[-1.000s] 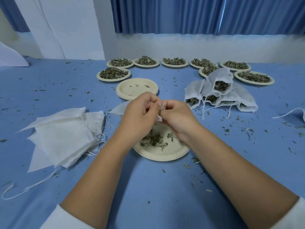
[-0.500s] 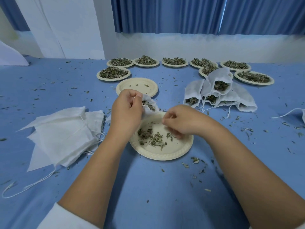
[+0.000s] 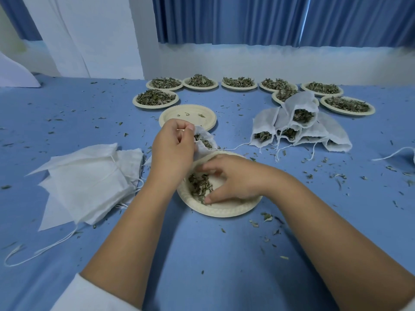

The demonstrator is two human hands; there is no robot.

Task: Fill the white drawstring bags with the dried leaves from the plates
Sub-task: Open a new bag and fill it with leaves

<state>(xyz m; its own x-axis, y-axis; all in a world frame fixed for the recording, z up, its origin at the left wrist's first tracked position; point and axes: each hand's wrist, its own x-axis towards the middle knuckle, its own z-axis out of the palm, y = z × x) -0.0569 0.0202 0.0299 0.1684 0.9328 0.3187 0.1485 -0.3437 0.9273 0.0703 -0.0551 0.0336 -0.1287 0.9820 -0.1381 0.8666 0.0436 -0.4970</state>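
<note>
Head view. A second before, both hands were close together over the near plate (image 3: 215, 209), working at the mouth of a little bag. Then they came apart. Now the left hand (image 3: 173, 151) had lifted the open bag (image 3: 205, 144) to 11 o'clock of the plate and was pinching its top edge between thumb and fingers. The right hand (image 3: 233, 178) had dropped onto the plate. Its fingers and thumb were curled round the last small heap of dried leaves (image 3: 199, 185), a bit blurry, as if raking them together.

I think that meant the bag was open and ready, and the next scoop was about to go in. Some leaves already showed inside it. The plate was almost bare, so this bag looked nearly done.

The bag was thin white cloth, soft and floppy, with a fine string. The plate was round, pale and stiff, with a bumpy rim. The leaves were dry, dark green, small and crumbly, and bits lay all over the blue cloth (image 3: 202, 254).

At 9 o'clock lay flat empty bags (image 3: 89, 180). At 2 o'clock sat filled bags (image 3: 301, 124), puffy and open. At 12 o'clock were empty plates (image 3: 188, 113), and behind them full plates (image 3: 156, 97).
</note>
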